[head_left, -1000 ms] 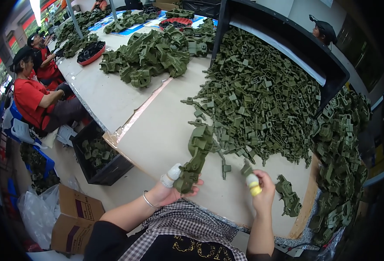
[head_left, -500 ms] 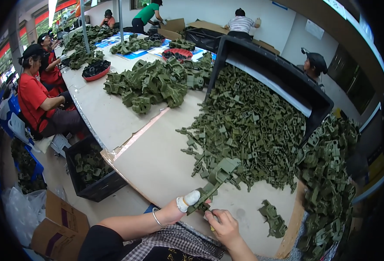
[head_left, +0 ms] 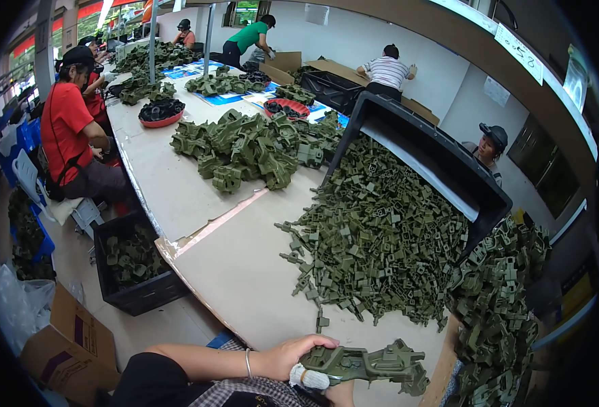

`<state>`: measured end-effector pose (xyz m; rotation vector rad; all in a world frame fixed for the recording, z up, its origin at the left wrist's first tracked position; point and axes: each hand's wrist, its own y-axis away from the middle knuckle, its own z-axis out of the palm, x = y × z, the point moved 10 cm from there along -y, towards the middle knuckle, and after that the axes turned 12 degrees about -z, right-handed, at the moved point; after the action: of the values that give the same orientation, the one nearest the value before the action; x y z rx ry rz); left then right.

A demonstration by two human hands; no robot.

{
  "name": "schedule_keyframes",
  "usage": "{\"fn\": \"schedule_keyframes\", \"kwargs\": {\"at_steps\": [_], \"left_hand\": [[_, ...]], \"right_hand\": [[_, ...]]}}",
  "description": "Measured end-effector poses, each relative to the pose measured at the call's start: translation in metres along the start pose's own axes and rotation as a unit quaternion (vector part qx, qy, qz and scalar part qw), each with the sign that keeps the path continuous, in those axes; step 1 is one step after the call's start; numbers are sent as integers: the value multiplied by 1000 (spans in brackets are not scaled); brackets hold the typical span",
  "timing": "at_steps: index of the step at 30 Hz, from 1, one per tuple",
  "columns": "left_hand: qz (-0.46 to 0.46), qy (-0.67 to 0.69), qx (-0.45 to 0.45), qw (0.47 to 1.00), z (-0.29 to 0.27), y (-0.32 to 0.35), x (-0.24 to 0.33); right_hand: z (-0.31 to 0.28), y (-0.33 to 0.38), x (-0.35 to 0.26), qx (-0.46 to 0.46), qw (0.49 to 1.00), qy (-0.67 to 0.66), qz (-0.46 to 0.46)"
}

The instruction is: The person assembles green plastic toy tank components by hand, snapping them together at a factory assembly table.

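My left hand (head_left: 292, 358), its thumb in a white cloth cover, is closed on an olive-green molded plastic part (head_left: 347, 363) with a rectangular recess. The part lies roughly level above the front of the table. Knobbly green plastic (head_left: 401, 370) shows at its right end; I cannot tell whether it belongs to the held part or to a loose one behind. Only a bit of my right hand (head_left: 342, 393) shows, under the part, its fingers hidden. Just beyond my left hand a small green piece (head_left: 322, 320) lies on the table, near a large heap of small green pieces (head_left: 381, 237).
A tipped black crate (head_left: 442, 169) stands behind the heap. Larger green parts pile up at the right (head_left: 496, 298) and farther back (head_left: 245, 149). A black bin (head_left: 143, 292) and a cardboard box (head_left: 72, 339) stand left of the table edge. Several people work around.
The held part has swung from slanting up and away to lying level, pointing right. My right hand, earlier pinching something with a yellow bit at its near end, has dropped beneath it.
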<state>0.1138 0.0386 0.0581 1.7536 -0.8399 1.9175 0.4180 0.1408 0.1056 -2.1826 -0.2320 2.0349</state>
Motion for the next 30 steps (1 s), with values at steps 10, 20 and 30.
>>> {"fn": "schedule_keyframes", "kwargs": {"at_steps": [10, 20, 30], "left_hand": [[101, -112, 104, 983, -12, 4, 33], [100, -41, 119, 987, 0, 5, 29], [2, 22, 49, 999, -20, -12, -25]], "right_hand": [[27, -23, -31, -12, 999, -14, -52], [238, 118, 41, 12, 997, -35, -65], [209, 108, 41, -35, 997, 70, 17]]}}
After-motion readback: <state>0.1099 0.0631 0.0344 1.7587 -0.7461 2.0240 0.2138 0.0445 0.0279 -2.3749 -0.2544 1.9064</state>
